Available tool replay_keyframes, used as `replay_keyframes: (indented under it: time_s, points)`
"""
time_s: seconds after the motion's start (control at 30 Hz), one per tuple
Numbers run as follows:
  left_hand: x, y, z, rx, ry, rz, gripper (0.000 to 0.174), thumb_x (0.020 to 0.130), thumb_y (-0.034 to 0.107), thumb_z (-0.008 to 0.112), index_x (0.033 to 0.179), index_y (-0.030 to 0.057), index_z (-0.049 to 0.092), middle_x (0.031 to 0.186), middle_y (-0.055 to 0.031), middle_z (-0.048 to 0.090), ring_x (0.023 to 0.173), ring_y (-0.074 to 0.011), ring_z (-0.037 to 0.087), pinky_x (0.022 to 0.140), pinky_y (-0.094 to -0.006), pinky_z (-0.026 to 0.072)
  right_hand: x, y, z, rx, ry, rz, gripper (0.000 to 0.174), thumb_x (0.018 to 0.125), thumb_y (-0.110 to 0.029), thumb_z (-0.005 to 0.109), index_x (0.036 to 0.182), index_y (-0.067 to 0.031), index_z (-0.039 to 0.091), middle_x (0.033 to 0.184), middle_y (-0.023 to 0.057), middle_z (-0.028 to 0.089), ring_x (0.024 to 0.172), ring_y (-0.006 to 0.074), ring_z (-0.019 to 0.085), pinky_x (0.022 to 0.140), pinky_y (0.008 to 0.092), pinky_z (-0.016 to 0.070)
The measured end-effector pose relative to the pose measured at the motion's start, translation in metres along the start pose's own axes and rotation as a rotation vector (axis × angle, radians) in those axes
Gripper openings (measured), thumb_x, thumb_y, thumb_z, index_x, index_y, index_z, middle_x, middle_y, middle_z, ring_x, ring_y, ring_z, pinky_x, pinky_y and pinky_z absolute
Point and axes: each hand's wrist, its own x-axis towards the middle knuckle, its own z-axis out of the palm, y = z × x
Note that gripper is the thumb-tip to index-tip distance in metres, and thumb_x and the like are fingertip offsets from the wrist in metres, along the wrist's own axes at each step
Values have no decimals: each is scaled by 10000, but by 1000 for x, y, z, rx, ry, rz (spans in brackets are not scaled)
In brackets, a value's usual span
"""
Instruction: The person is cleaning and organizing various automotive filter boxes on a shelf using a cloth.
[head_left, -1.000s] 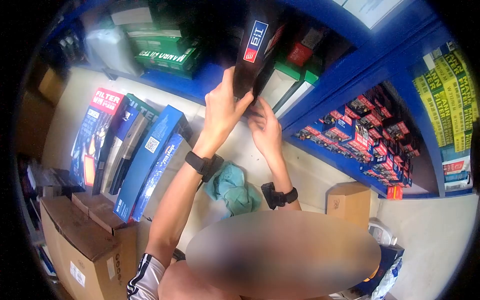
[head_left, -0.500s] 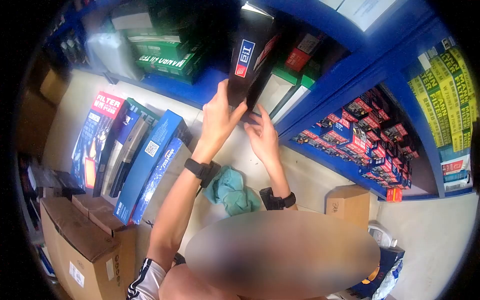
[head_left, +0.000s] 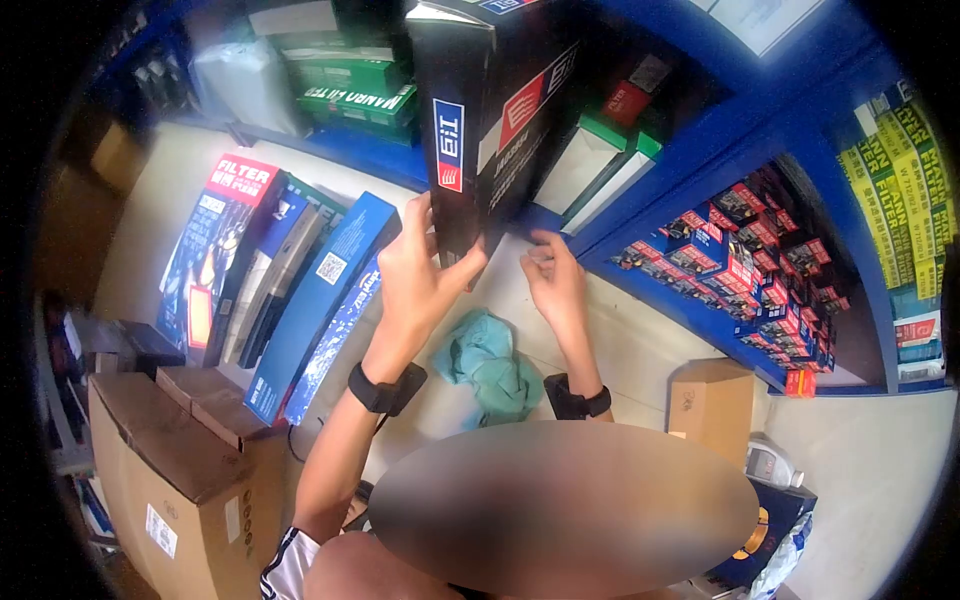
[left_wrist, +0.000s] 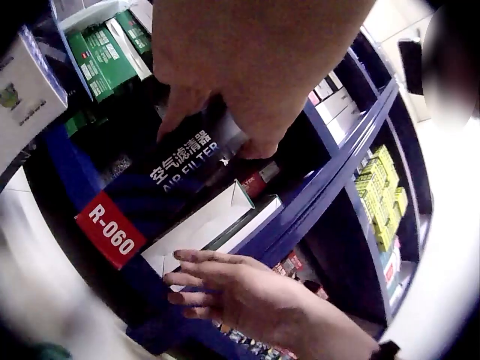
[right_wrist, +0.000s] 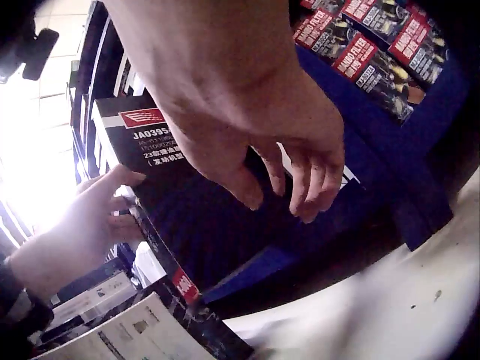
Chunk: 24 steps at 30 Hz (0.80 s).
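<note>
My left hand (head_left: 418, 285) grips a tall black air filter box (head_left: 462, 130) by its near lower end, thumb on one side and fingers on the other. The box stands tilted at the front of the blue shelf. In the left wrist view its red R-060 label (left_wrist: 111, 230) and the words AIR FILTER show. Off to the right of the box, my right hand (head_left: 558, 285) hovers with loosely bent fingers and nothing in them. From the right wrist, the left hand (right_wrist: 82, 221) appears at the far edge of the box.
White-and-green boxes (head_left: 580, 165) lie on the shelf right of the black box, green filter boxes (head_left: 355, 100) to its left. Several filter boxes (head_left: 325, 290) lean together on the floor at left. A teal cloth (head_left: 490, 368) and cardboard cartons (head_left: 170, 440) are nearby.
The black box has come out of the shelf toward me and to the left, showing more of its side and top. The left hand moved with it; the right hand came away from the box.
</note>
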Motion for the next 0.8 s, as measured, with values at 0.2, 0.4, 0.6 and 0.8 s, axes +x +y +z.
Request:
replay_keyframes:
  time_s: [0.2, 0.4, 0.6, 0.8]
  points:
    - [-20, -4, -31, -21, -11, 11, 608, 862, 67, 841, 1367, -13, 512, 1055, -165, 788, 824, -186, 789, 691, -313, 608, -72, -4, -2, -346, -224, -141, 545, 907, -294, 817, 1400, -126, 660, 1297, 202, 689, 1201, 385, 671, 985, 474, 555]
    - [-39, -17, -39, -33, 11, 22, 624, 874, 39, 839, 1382, -26, 483, 1084, -168, 778, 974, -219, 798, 796, -337, 627, -144, -10, 20, -512, -429, -81, 889, 818, -441, 890, 1597, -268, 499, 1574, 178, 467, 1409, 494, 471, 1059, 670, 494]
    - [-62, -21, -54, -7, 36, 73, 631, 867, 35, 855, 1375, -38, 488, 1122, -192, 770, 1027, -256, 796, 851, -347, 633, -162, -3, 39, -605, -463, -34, 896, 794, -275, 917, 1581, -288, 489, 1590, 184, 414, 1371, 507, 505, 979, 633, 569]
    - [-99, -29, -78, 69, 70, 57, 599, 844, 61, 883, 1317, -21, 525, 992, -184, 774, 910, -246, 800, 749, -340, 609, -159, 16, 52, -708, -370, -66, 710, 769, -136, 882, 1422, -221, 616, 1413, 161, 551, 1222, 431, 603, 983, 502, 569]
